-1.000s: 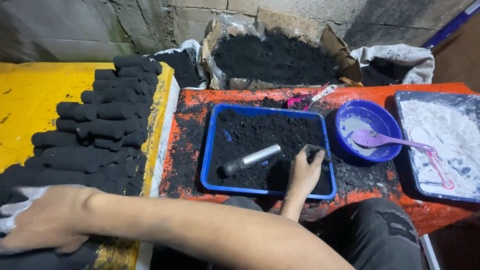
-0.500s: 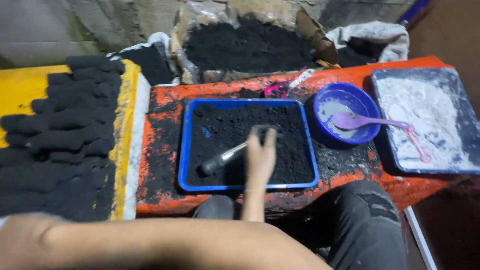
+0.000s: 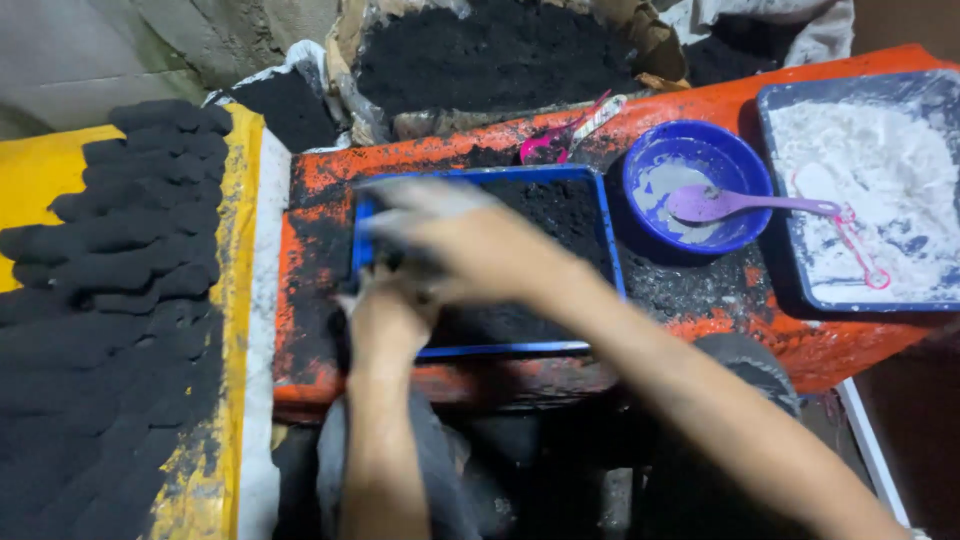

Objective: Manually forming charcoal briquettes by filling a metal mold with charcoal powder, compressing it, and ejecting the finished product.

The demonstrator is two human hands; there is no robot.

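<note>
My right hand (image 3: 450, 235) hangs blurred over the left half of a blue tray (image 3: 520, 349) filled with black powder (image 3: 565, 215). Its arm comes in from the lower right and its fingers stretch out to the left. My left hand (image 3: 385, 315) sits at the tray's front left corner with its fingers curled, blackened with powder. What it grips, if anything, is hidden by blur. The metal tube seen earlier in the tray is out of sight behind the hands.
Rows of black pressed rolls (image 3: 130, 270) lie on a yellow board (image 3: 40, 170) at left. The orange table (image 3: 320, 170) also bears a blue bowl (image 3: 640, 200) with a purple spoon (image 3: 740, 203) and a tray of white powder (image 3: 870, 170). A black powder heap (image 3: 490, 50) sits behind.
My right arm has swung from the yellow board on the left to above the blue tray. My left hand has slid from the tray's middle to its front left corner.
</note>
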